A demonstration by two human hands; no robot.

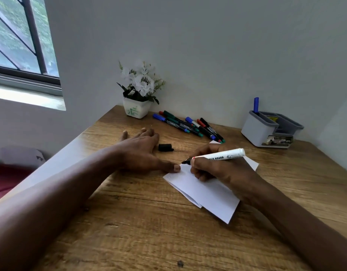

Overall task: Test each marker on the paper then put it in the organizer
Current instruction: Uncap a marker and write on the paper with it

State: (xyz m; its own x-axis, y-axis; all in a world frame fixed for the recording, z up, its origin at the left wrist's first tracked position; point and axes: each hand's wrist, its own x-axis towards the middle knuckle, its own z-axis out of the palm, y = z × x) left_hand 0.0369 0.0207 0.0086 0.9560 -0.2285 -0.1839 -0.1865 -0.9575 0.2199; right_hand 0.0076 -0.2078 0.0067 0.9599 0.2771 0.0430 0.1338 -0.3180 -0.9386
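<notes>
near: wooden table (149, 231), a wide strip of top between the two forearms. folded paper (207, 194) mid-right, corners well in from table edges. left hand (141, 151) flat, fingers spread, thumb tip on the paper's left corner. right hand (213, 167) grips white marker (221, 155), black tip at the paper's far-left edge. black cap (165, 147) just beyond. loose markers (188, 124) far centre; organizer (266, 130) far right, blue marker (256, 104) upright inside.

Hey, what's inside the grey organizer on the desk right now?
One blue marker stands in the tall compartment of the organizer. No marker sticks out of the other compartments, but the walls hide their floors and the blue marker's lower end.
</notes>
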